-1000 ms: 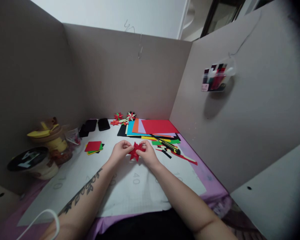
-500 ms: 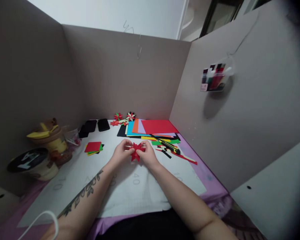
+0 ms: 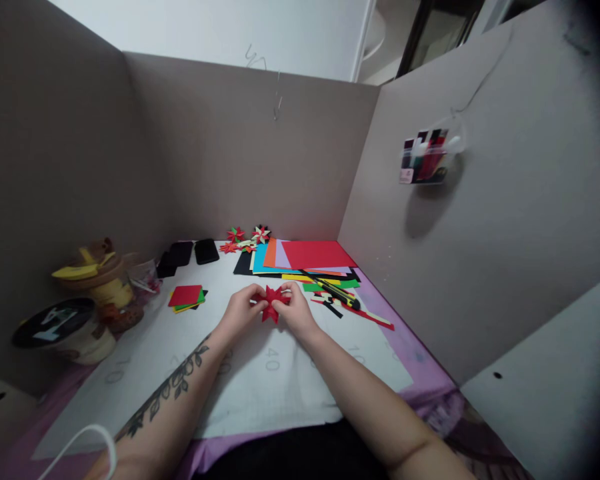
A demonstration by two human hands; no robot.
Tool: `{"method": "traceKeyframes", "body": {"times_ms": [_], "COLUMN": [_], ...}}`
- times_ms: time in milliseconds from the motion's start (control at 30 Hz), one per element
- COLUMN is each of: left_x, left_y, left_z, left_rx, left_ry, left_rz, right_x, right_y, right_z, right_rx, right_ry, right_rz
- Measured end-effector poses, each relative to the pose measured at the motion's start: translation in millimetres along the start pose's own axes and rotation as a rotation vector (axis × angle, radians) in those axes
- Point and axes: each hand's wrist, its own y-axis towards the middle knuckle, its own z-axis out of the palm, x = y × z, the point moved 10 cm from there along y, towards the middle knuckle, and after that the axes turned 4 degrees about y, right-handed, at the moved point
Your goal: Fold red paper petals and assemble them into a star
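Between my two hands is a red folded paper star (image 3: pixel 271 311) with several points, just above the white sheet (image 3: pixel 260 400). My left hand (image 3: pixel 243 308) pinches its left side between thumb and fingers. On the other side my right hand (image 3: pixel 296 309) grips it, the thumb lying across the star's front. Parts of its side points are hidden by my fingers. A stack of small coloured paper squares (image 3: pixel 186 297), red on top, lies to the left of my left hand. Right of my right hand are a yellow and black cutter knife (image 3: pixel 344 296) and thin paper strips (image 3: pixel 375 316).
Finished paper stars (image 3: pixel 236 235) sit at the back. Beside them lie large coloured paper sheets (image 3: pixel 317 255). Dark flat objects (image 3: pixel 207 251) are at the back left. A lidded tub (image 3: pixel 65 330) and a pot (image 3: pixel 97 280) stand left. Grey panels (image 3: pixel 250 153) enclose the table.
Both hands still hold the red star in nearly the same spot. The fingers of my left hand have shifted slightly on it, and the view has moved a little.
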Motion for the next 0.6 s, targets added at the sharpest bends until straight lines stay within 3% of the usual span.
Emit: {"method": "traceKeyframes", "body": {"times_ms": [300,600], "left_x": [-3.9,-14.1], "left_y": [-0.2,0.7], "left_z": [-5.5,-5.5], "left_rx": [-0.029,0.021], "left_ry": [-0.026,0.143], "left_rz": [-0.030,0.130], "right_x": [4.4,4.5], "right_y": [-0.1,0.6], "right_z": [-2.3,-3.9], "right_rx": [-0.031,-0.046], "right_ry": [0.010,0.003], "right_rz": [-0.018,-0.030]}}
